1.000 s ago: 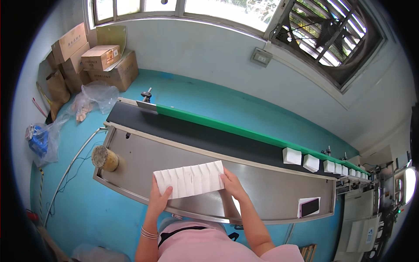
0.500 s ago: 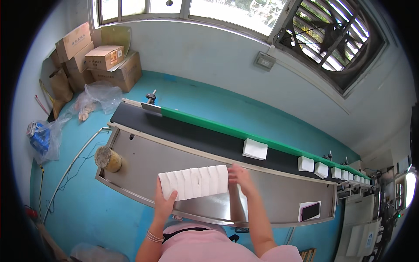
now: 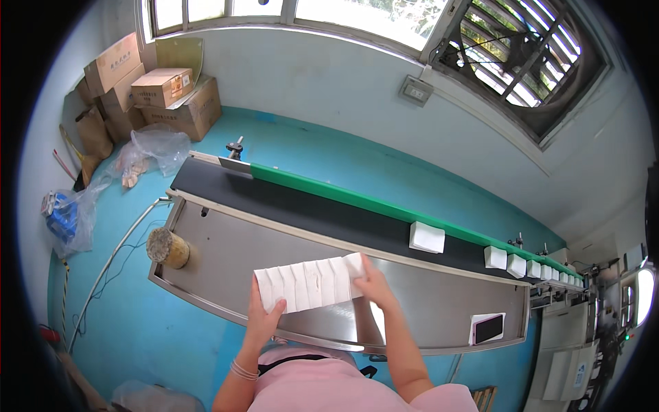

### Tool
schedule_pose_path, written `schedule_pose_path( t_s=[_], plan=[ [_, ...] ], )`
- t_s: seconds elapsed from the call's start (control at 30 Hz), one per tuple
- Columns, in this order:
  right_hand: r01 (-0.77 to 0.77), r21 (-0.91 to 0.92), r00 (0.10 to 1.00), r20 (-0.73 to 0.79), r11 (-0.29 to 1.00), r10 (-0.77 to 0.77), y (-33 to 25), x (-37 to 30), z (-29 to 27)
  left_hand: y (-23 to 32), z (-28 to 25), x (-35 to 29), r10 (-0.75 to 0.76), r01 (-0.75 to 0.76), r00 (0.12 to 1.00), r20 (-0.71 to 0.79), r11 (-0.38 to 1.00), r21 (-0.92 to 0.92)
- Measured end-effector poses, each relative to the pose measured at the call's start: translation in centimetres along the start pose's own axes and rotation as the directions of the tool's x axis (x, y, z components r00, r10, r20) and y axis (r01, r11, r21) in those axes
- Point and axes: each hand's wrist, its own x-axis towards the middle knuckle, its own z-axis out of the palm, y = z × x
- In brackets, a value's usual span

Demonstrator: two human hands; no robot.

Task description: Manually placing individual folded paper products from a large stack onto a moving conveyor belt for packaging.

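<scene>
A long row of white folded paper stacks (image 3: 309, 283), with ridges between the bundles, is held up over the steel table. My left hand (image 3: 265, 314) grips its left end, thumb on the front face and the other fingers hidden behind. At the right end, my right hand (image 3: 374, 283) closes on the last bundle. Beyond them, a single white paper stack (image 3: 427, 238) lies on the black conveyor belt (image 3: 302, 204). Several smaller-looking white stacks (image 3: 495, 258) follow it along the belt to the right.
A green guide rail (image 3: 336, 197) lines the belt's far side. On the steel table (image 3: 226, 257) stand a round, rough-topped block (image 3: 168, 248) at the left and a dark phone (image 3: 489, 329) on white paper at the right. Cardboard boxes (image 3: 184, 113) are piled at the far left.
My right hand has come onto the right end of the white paper row and closed on it. The stacks on the belt have moved to the right.
</scene>
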Motion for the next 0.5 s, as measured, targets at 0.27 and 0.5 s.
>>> schedule_pose_path(
  t_s=[0.27, 0.5],
  plan=[
    [-0.127, 0.768, 0.880, -0.204, 0.628, 0.428, 0.8, 2.3, -1.7, -0.5, -1.1, -0.2, -0.041, 0.010, 0.994, 0.101, 0.955, 0.297],
    [-0.047, 0.126, 0.999, -0.011, 0.991, 0.049, -3.9, -1.9, 0.6, 0.4, -0.1, -0.4, -0.019, -0.032, 0.980, 0.198, 0.967, 0.253]
  ],
)
